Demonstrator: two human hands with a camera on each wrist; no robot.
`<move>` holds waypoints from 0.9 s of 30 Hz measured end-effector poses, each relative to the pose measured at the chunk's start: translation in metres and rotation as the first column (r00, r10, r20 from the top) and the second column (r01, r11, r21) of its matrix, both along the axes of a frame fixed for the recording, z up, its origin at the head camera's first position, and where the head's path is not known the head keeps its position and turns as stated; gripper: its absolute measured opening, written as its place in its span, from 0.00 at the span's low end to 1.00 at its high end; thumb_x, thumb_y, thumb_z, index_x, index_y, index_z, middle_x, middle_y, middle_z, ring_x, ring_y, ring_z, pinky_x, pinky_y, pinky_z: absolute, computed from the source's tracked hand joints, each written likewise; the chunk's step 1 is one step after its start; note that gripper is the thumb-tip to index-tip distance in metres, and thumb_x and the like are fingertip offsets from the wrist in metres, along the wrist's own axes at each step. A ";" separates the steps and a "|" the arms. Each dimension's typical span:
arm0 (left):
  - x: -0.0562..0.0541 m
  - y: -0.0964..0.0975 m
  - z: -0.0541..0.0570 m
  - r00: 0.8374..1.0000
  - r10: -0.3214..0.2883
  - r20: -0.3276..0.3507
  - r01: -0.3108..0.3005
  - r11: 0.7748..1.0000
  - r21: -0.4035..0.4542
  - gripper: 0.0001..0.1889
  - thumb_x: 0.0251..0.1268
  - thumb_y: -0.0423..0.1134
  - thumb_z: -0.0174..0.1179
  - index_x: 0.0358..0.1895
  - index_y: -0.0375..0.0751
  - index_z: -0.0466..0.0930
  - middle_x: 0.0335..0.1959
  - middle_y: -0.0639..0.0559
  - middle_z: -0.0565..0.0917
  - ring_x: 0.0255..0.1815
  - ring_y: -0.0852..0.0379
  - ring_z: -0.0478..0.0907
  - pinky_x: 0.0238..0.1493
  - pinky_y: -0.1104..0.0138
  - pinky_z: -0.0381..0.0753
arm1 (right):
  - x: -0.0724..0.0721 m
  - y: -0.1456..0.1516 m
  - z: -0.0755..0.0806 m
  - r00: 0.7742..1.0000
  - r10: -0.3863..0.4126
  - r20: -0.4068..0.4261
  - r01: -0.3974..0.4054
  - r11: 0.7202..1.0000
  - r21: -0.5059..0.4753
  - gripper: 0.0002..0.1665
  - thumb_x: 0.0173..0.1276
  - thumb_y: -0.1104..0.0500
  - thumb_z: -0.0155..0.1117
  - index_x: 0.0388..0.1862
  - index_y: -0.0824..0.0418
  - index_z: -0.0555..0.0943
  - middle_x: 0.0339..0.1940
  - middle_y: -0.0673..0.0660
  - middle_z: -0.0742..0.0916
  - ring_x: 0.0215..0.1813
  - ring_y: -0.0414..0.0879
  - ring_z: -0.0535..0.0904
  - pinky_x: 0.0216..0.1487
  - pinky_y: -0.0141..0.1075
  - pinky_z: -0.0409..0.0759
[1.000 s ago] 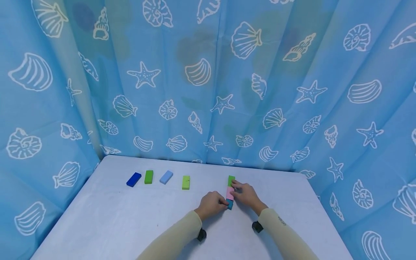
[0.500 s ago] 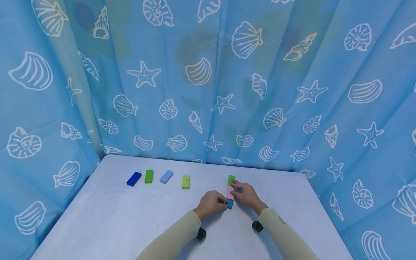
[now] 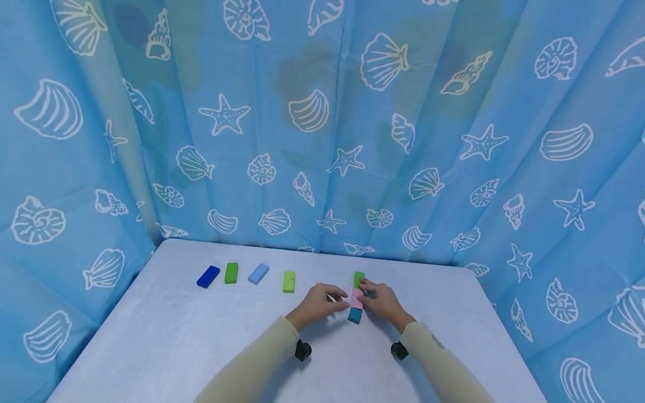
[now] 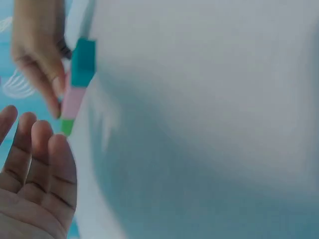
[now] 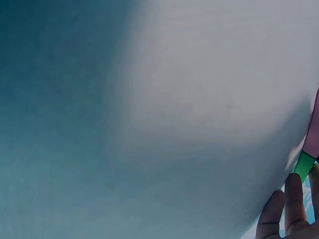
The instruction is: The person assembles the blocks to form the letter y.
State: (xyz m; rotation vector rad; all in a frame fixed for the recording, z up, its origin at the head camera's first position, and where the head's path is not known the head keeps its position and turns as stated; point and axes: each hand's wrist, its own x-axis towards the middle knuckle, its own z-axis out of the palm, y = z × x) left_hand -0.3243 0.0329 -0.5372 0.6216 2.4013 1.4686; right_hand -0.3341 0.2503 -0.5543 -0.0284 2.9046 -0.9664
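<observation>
In the head view a line of blocks stands at the table's right part: a green block (image 3: pixel 359 277) at the far end, a pink block (image 3: pixel 356 298) in the middle, a teal block (image 3: pixel 355 315) nearest. My right hand (image 3: pixel 384 302) lies along their right side, its fingertips touching the green and pink blocks. To the left of the row, apart from it, is my left hand (image 3: pixel 318 303), fingers spread and holding nothing. The left wrist view shows this palm (image 4: pixel 35 199) with straight fingers. In the right wrist view, fingers (image 5: pixel 294 204) reach the green block.
Four-sided loose blocks lie on the white table (image 3: pixel 211 341) farther left: dark blue (image 3: pixel 208 277), green (image 3: pixel 231 273), light blue (image 3: pixel 258 273) and yellow-green (image 3: pixel 289 282). A blue shell-patterned curtain (image 3: pixel 322 140) hangs behind and at both sides.
My left hand has let go of the teal block and moved left, its fingers opening. The teal block's near end sits slightly more to the left. My right hand stays put.
</observation>
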 end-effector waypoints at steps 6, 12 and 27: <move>-0.013 -0.026 0.019 0.997 0.000 -0.072 -0.003 1.000 -0.031 0.20 0.66 0.50 0.64 0.55 0.43 0.83 0.48 0.49 0.86 0.45 0.56 0.78 0.48 0.62 0.81 | 0.000 -0.003 0.002 0.999 -0.012 0.032 0.012 1.000 -0.004 0.29 0.68 0.51 0.66 0.67 0.54 0.76 0.74 0.53 0.73 0.76 0.62 0.62 0.70 0.61 0.64; -0.021 -0.053 0.032 0.994 0.019 -0.104 -0.025 0.998 -0.054 0.21 0.64 0.52 0.65 0.56 0.46 0.83 0.55 0.44 0.84 0.52 0.51 0.79 0.53 0.57 0.81 | -0.001 -0.002 0.001 0.999 -0.024 0.047 0.025 0.999 -0.021 0.29 0.69 0.52 0.66 0.68 0.53 0.75 0.74 0.52 0.72 0.77 0.62 0.62 0.71 0.60 0.64; -0.038 -0.103 0.044 0.985 0.113 -0.127 -0.120 0.991 -0.050 0.20 0.64 0.47 0.66 0.58 0.46 0.82 0.58 0.44 0.82 0.59 0.41 0.77 0.59 0.50 0.78 | -0.001 0.000 0.000 0.998 -0.020 0.053 0.021 1.000 -0.019 0.29 0.69 0.52 0.66 0.68 0.54 0.75 0.75 0.52 0.72 0.77 0.61 0.61 0.71 0.59 0.64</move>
